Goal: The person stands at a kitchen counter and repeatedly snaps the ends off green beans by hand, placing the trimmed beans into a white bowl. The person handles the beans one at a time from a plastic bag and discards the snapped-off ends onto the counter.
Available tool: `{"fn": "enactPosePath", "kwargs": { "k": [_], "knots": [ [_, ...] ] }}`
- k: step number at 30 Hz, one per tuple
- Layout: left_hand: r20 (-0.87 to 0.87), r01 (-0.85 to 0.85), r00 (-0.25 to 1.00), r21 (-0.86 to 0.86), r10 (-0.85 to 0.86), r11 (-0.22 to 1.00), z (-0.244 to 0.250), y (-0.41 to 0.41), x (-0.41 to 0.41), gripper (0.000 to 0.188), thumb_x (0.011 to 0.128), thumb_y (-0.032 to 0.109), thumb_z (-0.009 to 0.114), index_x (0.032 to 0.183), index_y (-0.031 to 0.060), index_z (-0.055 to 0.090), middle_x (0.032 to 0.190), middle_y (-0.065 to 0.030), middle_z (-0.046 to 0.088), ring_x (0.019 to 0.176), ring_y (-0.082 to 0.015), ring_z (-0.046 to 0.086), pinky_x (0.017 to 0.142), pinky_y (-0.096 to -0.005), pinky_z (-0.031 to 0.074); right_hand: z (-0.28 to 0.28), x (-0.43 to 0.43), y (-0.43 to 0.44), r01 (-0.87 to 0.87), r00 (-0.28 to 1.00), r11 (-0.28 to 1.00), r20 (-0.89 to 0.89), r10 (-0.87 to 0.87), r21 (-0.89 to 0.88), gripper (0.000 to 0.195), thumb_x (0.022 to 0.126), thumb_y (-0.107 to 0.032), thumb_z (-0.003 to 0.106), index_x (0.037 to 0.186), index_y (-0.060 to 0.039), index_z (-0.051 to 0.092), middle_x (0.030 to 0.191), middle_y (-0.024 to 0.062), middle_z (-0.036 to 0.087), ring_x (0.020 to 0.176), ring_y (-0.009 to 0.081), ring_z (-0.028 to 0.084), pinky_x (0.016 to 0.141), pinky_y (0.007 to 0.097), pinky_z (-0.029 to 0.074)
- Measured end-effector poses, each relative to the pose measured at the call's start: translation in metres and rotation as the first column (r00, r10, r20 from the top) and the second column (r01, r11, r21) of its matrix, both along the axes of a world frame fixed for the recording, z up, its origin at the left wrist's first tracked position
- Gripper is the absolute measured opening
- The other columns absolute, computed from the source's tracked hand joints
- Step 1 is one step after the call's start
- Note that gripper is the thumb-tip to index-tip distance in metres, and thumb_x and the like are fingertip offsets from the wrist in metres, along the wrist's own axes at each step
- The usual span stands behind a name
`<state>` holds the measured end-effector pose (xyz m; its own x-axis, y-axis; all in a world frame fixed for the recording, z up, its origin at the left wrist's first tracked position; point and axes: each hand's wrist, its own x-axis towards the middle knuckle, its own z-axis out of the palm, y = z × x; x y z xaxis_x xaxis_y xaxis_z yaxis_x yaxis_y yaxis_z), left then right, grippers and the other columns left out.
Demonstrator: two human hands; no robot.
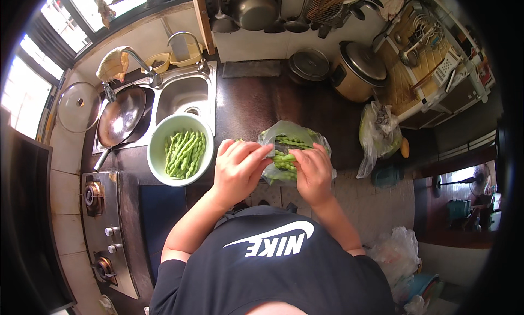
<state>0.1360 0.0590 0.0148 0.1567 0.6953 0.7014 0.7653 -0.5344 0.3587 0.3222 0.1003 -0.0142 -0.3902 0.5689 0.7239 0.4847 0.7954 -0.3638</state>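
Observation:
A clear plastic bag [268, 135] with green bean pods [284, 157] inside lies at the counter's front edge before me. My left hand [239, 167] is at the bag's left side, its fingertips pinching the film. My right hand [313, 169] is over the right side, thumb and forefinger closed at the end of a green pod among the others; whether it also grips film I cannot tell. Left of my left hand stands a pale green bowl [153, 151] with a heap of long green bean pods [185, 153] in it.
Behind the bowl is a steel sink [184, 90], with a wok [123, 114] at its left. A gas hob [118, 225] lies at the left. A rice cooker [358, 71], a lidded pot [309, 65] and a bag of vegetables [378, 131] stand at the back and right.

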Motion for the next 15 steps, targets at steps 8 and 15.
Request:
{"fn": "enactPosePath", "kwargs": {
  "k": [8,15],
  "knots": [
    [-0.013,0.02,1.0,-0.008,-0.02,1.0,-0.001,-0.008,-0.004,0.02,0.065,0.001,0.065,0.084,0.0074,0.063,0.073,-0.0023,0.059,0.063,-0.0188,0.054,0.063,-0.0315,0.035,0.016,-0.009,-0.006,-0.099,0.995,0.984,-0.025,0.096,-0.145,0.025,0.07,-0.003,0.064,0.095,-0.0056,0.062,0.077,0.0091,0.057,0.07,0.0268,0.055,0.063,0.0355,0.044],
    [0.036,0.03,0.999,-0.084,-0.027,0.996,0.001,-0.01,-0.005,0.022,0.064,0.001,0.064,0.085,0.0081,0.063,0.074,-0.0025,0.06,0.064,-0.0188,0.054,0.064,-0.0317,0.034,0.009,-0.011,-0.002,-0.163,0.986,0.977,-0.001,0.164,-0.141,0.022,0.07,-0.018,0.068,0.089,-0.0098,0.062,0.07,0.0048,0.056,0.063,0.0242,0.055,0.056,0.0346,0.043]
  ]
}}
